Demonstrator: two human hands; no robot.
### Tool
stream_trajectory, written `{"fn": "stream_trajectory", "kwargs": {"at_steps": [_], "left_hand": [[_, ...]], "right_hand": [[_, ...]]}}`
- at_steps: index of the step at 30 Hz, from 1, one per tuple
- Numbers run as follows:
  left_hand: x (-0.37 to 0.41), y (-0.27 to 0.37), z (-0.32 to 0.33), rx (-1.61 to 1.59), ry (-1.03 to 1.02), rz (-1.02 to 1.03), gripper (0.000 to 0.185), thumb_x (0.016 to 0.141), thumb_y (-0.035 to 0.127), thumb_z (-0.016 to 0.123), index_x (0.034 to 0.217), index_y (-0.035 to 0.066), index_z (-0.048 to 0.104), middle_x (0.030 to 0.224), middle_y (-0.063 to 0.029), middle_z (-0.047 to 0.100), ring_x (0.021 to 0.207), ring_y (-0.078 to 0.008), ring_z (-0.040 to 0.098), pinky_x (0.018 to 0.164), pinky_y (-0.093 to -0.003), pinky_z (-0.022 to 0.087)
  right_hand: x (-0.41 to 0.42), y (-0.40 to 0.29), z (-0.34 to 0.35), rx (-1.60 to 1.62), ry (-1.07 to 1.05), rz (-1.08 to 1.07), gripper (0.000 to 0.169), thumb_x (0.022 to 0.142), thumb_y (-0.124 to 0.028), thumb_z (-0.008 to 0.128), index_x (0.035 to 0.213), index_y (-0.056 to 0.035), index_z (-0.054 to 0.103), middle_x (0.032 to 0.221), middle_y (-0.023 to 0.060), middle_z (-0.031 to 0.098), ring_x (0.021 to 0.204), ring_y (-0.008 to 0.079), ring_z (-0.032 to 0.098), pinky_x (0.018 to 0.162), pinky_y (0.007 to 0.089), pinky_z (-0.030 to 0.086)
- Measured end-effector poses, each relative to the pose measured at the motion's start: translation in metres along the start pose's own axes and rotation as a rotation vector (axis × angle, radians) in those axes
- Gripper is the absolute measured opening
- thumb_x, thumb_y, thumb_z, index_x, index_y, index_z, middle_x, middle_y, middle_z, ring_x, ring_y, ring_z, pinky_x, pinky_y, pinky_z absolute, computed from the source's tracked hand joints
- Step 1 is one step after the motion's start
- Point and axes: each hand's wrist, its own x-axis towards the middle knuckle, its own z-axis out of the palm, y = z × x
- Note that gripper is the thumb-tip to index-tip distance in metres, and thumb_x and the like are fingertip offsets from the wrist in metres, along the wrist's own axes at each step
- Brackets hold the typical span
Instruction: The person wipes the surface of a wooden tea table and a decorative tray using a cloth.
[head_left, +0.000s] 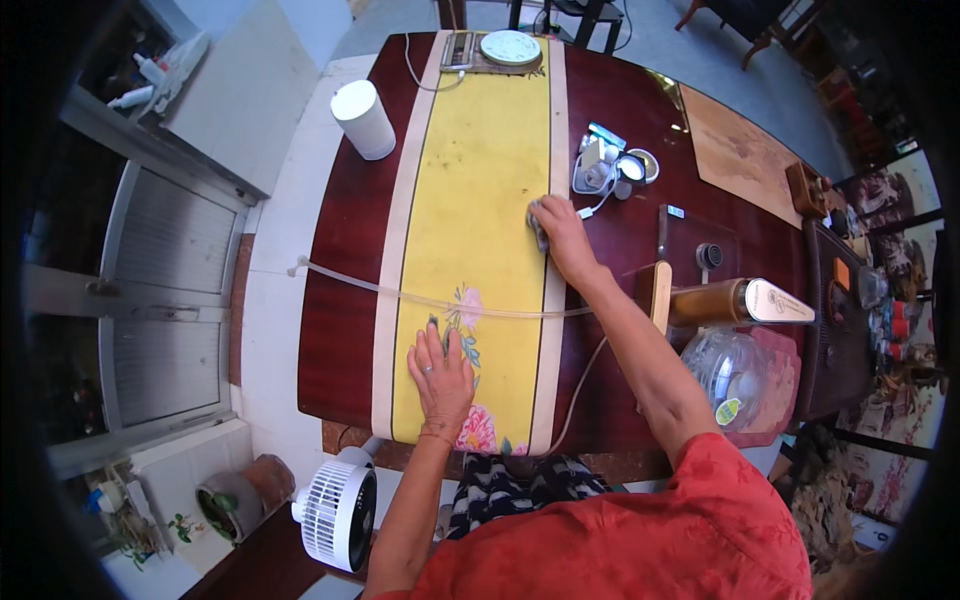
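My right hand (568, 238) grips a bunched grey cloth (535, 223) and presses it on the right border of a yellow floral table runner (480, 165). Fingers apart, my left hand (441, 375) lies flat on the runner near the table's front edge, with a ring on one finger and nothing held. A translucent flexible tube (360, 282) crosses the runner between the two hands and passes under my right forearm. Beyond my right hand a white cable plug (585, 214) rests on the dark red table (345, 217).
A white cylinder (367, 124) stands far left; a wooden tray with a round white disc (510, 47) is at the far end. A basket of small items (598, 166), an amber bottle (705, 302) and a clear glass bowl (724, 367) are right. A white fan (335, 516) stands by my left arm.
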Motion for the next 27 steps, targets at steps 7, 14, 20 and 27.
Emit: {"fn": "stream_trajectory", "kwargs": {"at_steps": [7,14,20,27], "left_hand": [[-0.004,-0.01,0.003,0.082,0.061,-0.004,0.052,0.083,0.021,0.059,0.13,0.004,0.045,0.142,-0.0235,0.032,0.132,-0.0393,0.028,0.109,-0.0521,0.021],[-0.001,-0.002,0.006,0.099,0.063,0.011,0.052,0.083,0.021,0.059,0.13,0.005,0.045,0.141,-0.0234,0.034,0.131,-0.0392,0.03,0.109,-0.0522,0.021],[-0.007,-0.012,0.001,0.073,0.037,-0.041,0.052,0.083,0.02,0.059,0.13,0.005,0.044,0.14,-0.0234,0.034,0.132,-0.0387,0.029,0.109,-0.0521,0.02],[0.001,-0.001,0.0,0.028,0.003,-0.037,0.052,0.084,0.017,0.057,0.132,0.004,0.043,0.143,-0.022,0.03,0.133,-0.0385,0.025,0.111,-0.0503,0.017]], "right_hand": [[-0.113,-0.016,-0.033,-0.092,0.006,0.16,0.042,0.066,0.008,0.058,0.105,-0.0064,0.061,0.109,0.0132,0.055,0.106,0.0339,0.05,0.087,0.0417,0.042],[-0.061,0.006,-0.015,-0.13,0.11,0.123,0.036,0.065,0.008,0.06,0.098,-0.007,0.06,0.101,0.013,0.055,0.094,0.0341,0.049,0.076,0.0433,0.04],[-0.102,-0.034,-0.017,-0.01,-0.087,0.102,0.036,0.064,0.01,0.057,0.096,-0.0056,0.056,0.096,0.0129,0.053,0.095,0.034,0.048,0.078,0.0429,0.039],[-0.054,-0.002,-0.007,-0.139,0.143,0.301,0.03,0.069,0.008,0.054,0.096,-0.005,0.055,0.096,0.0147,0.053,0.094,0.0361,0.047,0.076,0.0446,0.038]]}}
